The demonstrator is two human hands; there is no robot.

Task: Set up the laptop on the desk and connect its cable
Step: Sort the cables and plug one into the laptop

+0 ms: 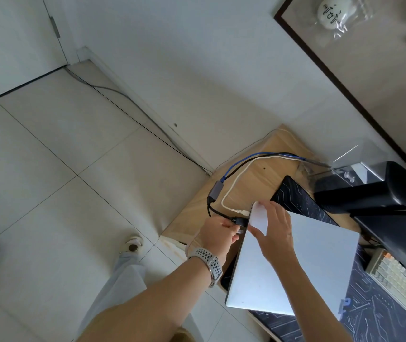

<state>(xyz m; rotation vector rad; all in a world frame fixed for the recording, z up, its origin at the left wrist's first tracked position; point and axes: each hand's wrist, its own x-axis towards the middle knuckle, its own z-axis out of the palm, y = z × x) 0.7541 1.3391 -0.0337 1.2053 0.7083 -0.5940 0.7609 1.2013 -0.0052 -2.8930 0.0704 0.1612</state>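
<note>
A closed silver laptop (315,262) lies on the dark patterned desk mat (303,201) at the left end of the wooden desk (253,178). My left hand (218,234), with a watch on its wrist, pinches the black cable plug (240,221) right at the laptop's left edge. My right hand (273,230) rests flat on the lid near its far left corner, thumb over the edge. The black cable runs back to a grey adapter (216,190). A white cable (231,191) ends beside the same laptop edge.
A black monitor (394,233) and a black cylindrical speaker (367,191) stand to the right of the laptop. A light-coloured keyboard (404,282) sits at the lower right. A blue cable (243,161) loops along the desk's far side. Tiled floor (73,169) lies to the left.
</note>
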